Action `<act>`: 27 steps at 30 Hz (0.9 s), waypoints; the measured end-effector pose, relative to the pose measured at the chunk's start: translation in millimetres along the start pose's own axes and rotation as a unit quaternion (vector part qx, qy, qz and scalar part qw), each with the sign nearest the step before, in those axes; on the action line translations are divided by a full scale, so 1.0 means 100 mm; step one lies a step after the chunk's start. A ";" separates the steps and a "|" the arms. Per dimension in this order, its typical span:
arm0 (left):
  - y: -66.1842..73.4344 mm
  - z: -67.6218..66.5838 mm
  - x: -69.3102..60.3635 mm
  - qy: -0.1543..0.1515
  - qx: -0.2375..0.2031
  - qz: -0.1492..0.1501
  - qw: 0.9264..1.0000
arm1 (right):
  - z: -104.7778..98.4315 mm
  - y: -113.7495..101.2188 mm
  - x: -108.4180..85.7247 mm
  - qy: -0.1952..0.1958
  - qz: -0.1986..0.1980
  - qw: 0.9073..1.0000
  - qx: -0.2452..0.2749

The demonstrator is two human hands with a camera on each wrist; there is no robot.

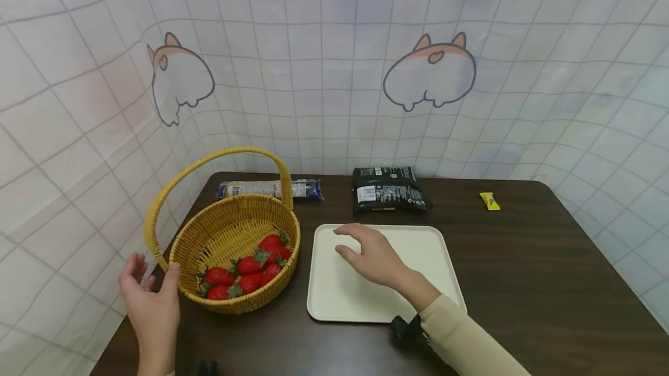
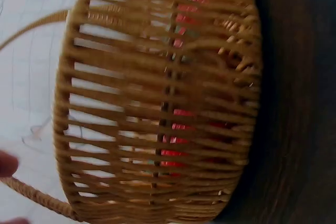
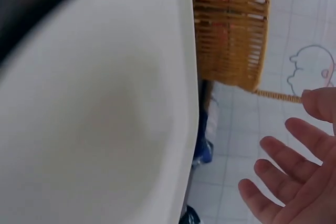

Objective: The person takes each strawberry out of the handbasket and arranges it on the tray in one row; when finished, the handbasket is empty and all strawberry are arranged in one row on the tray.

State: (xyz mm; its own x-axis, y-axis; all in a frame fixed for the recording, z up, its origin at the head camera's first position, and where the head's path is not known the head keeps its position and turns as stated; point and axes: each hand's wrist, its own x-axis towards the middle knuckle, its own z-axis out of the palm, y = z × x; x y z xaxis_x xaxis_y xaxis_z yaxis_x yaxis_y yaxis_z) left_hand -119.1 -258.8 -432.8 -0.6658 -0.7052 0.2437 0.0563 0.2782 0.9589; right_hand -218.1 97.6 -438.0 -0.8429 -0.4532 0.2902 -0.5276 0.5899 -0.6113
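A yellow woven basket (image 1: pixel 225 213) with a tall hoop handle stands at the left of the table. Several red strawberries (image 1: pixel 251 283) with green leaves lie inside, toward its front and right. Beside the basket's left rim is my left hand (image 1: pixel 151 312), thumb close to the foot of the handle; whether it touches cannot be told. Only fingertips (image 2: pixel 7 164) of that hand show in the left wrist view. My right hand (image 1: pixel 378 257) hovers over a cream rectangular tray (image 1: pixel 334 300), its fingers relaxed and holding nothing. In the right wrist view its fingers (image 3: pixel 289 156) are spread.
Behind the basket lies a long blue-and-clear packet (image 1: pixel 308 189). A black packet (image 1: pixel 389 190) sits behind the tray, and a small yellow wrapped piece (image 1: pixel 489 201) lies at the back right. White grid-patterned cloth (image 1: pixel 324 74) hangs around the dark wooden table (image 1: pixel 538 283).
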 end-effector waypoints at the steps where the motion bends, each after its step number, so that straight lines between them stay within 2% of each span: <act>1: -0.02 0.00 0.03 -0.028 0.006 -0.023 0.999 | 0.03 -0.02 0.00 0.005 -0.006 1.000 0.010; 4: -0.07 0.01 0.09 -0.102 0.029 -0.067 0.992 | 0.11 -0.09 0.01 0.018 -0.016 0.999 0.038; 7: -0.10 0.05 0.11 -0.121 0.041 -0.074 0.989 | 0.18 -0.14 0.03 0.026 -0.023 0.997 0.074; 10: -0.13 0.12 0.10 -0.112 0.051 -0.045 0.991 | 0.22 -0.19 0.08 0.033 -0.024 0.993 0.112; 15: -0.18 0.27 0.02 -0.098 0.037 0.014 0.994 | 0.27 -0.28 0.19 0.050 -0.013 0.984 0.171; 22: -0.30 0.41 -0.03 -0.049 0.052 0.066 0.995 | 0.34 -0.33 0.37 0.045 0.025 0.967 0.250; 27: -0.35 0.42 -0.03 -0.031 0.061 0.091 0.994 | 0.43 -0.36 0.47 0.019 0.023 0.959 0.281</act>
State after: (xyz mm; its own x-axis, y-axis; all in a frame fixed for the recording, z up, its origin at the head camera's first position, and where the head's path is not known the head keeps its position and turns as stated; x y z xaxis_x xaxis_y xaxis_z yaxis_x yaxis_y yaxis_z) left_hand -150.7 -238.9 -473.1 -0.6979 -0.5954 0.3979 0.0916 0.4768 0.8742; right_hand -234.3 26.0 -434.3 -0.8725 -0.4048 0.2737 -0.3584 0.1496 -0.9215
